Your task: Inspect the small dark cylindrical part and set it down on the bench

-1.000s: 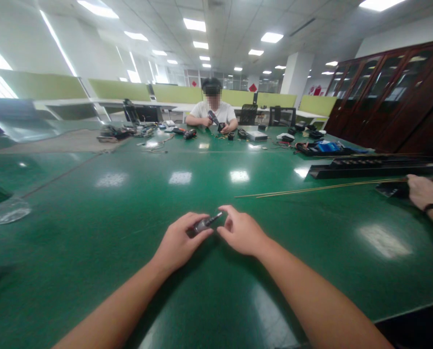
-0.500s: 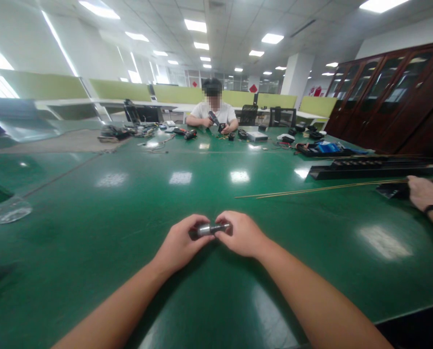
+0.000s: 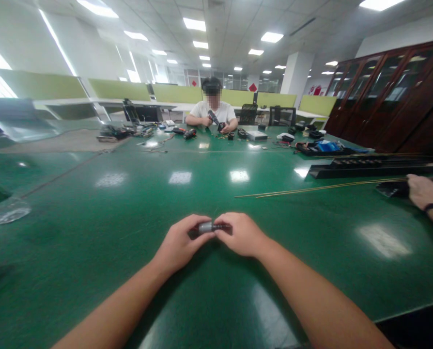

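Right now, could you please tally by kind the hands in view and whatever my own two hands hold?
Own hands: 2 (left hand, right hand)
Co-workers' hands: 3 (right-edge hand, seated person's hands)
Grey part, held: 1
Total: 6

Desk partitions point(image 3: 178, 94) and chairs point(image 3: 248, 115) show an office.

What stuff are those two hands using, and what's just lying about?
Being used:
silver cylindrical piece
left hand, round its body
right hand, round its thin end

Just lying about:
clear bottle
long black channel
white box
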The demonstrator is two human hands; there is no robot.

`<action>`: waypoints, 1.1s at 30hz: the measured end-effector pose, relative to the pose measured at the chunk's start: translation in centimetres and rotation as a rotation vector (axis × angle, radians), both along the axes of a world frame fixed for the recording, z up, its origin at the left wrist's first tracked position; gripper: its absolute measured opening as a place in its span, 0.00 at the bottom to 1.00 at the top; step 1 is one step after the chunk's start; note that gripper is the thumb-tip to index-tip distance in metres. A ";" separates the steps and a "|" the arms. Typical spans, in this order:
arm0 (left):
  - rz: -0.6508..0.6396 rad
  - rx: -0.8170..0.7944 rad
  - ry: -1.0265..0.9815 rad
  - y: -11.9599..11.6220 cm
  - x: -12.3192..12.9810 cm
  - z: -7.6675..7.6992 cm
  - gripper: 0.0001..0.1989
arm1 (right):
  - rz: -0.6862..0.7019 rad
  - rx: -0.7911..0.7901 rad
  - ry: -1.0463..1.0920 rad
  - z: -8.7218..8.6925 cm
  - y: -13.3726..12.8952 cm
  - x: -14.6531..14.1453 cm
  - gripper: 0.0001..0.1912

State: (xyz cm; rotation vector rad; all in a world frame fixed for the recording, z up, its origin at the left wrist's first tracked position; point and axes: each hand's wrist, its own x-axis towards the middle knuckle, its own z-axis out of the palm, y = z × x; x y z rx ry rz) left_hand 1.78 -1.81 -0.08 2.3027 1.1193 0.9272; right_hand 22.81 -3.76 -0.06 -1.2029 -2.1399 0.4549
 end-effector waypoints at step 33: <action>0.021 0.013 -0.015 0.5 -0.4 -0.5 0.15 | -0.056 0.006 -0.003 0.0 0.2 0.2 0.07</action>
